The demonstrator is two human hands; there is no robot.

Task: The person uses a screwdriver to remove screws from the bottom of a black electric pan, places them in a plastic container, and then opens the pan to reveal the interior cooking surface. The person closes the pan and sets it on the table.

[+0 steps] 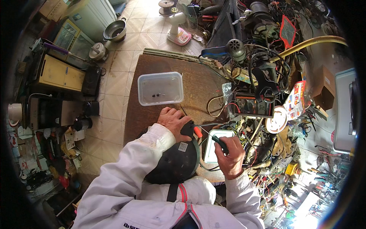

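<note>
My left hand (173, 124) grips the upper edge of a round black plastic base (171, 164) with a small pale label, tilted against my lap at the table's near edge. My right hand (230, 156) holds a dark green screwdriver (222, 144), its shaft pointing up-left toward the base's upper edge. An orange-red handle (198, 132) lies just right of my left hand. A white rectangular lid (210, 154) lies under the screwdriver. Beyond my left hand, a clear plastic container (160, 84) holds several small dark pieces on the worn wooden table (145, 65).
Dense tools, cables and metal parts (267, 80) crowd the right, with a yellow hose (305, 42). A small fan (178, 35) and a steel bowl (115, 31) stand on the tiled floor (114, 84) beyond the table. A yellow cabinet (59, 72) stands left.
</note>
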